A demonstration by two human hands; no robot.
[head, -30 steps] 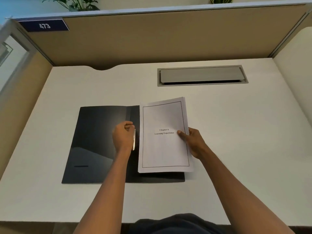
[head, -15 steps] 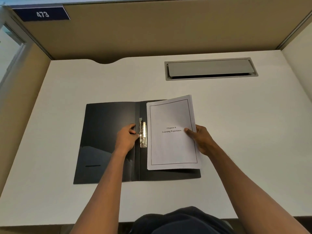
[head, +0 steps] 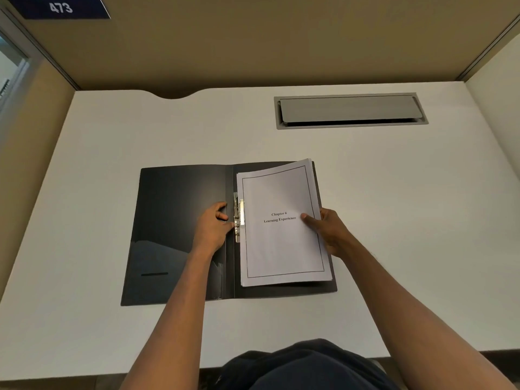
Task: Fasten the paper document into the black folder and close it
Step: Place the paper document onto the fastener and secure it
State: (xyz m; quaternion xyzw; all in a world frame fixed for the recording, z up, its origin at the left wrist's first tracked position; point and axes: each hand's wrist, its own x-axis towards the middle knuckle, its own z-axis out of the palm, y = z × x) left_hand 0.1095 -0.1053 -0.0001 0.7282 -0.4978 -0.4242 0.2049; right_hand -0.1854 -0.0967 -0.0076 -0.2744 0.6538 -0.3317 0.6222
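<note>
The black folder lies open and flat on the white desk. On its right half rests the white paper document, a stack of several sheets titled "Chapter 6 Learning Experience", slightly tilted. A metal clip runs along the spine, raised beside the paper's left edge. My left hand sits on the left half with its fingertips on the clip. My right hand grips the document's right edge, thumb on top.
A grey cable hatch is set into the white desk at the back right. Tan partition walls close the desk at the back and both sides. A blue sign "473" hangs top left.
The metal clip went from covered by my left hand to lifted and visible. The document slid left, its edge close against the clip. The camera tilted down.
</note>
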